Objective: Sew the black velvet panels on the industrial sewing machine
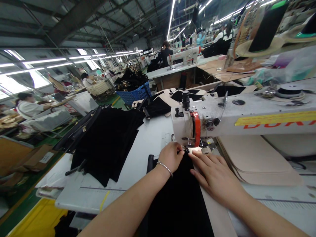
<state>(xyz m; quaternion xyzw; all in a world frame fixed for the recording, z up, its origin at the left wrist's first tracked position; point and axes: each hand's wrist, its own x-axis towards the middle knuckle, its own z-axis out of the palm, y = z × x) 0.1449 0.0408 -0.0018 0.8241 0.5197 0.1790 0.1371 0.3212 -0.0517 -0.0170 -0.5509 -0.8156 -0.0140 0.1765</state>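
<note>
A long piece of black fabric (pixel 181 200) lies beneath my hands, its far end under the head of the sewing machine (pixel 247 110). My left hand (pixel 170 156), with a bracelet at the wrist, has thumb and fingers pinched on the fabric's far edge just left of the needle area. Flat and with fingers stretched out, my right hand (pixel 213 169) presses on the right edge of the fabric and a beige strip (pixel 217 214) along it. The needle tip itself is too small to make out.
Stacked black fabric pieces (pixel 106 138) lie on the table to the left. Beige panels (pixel 256 161) sit under the machine arm. A blue basket (pixel 135 93) of black pieces stands beyond, and a yellow bin (pixel 37 217) is at lower left. Co-workers sit farther off.
</note>
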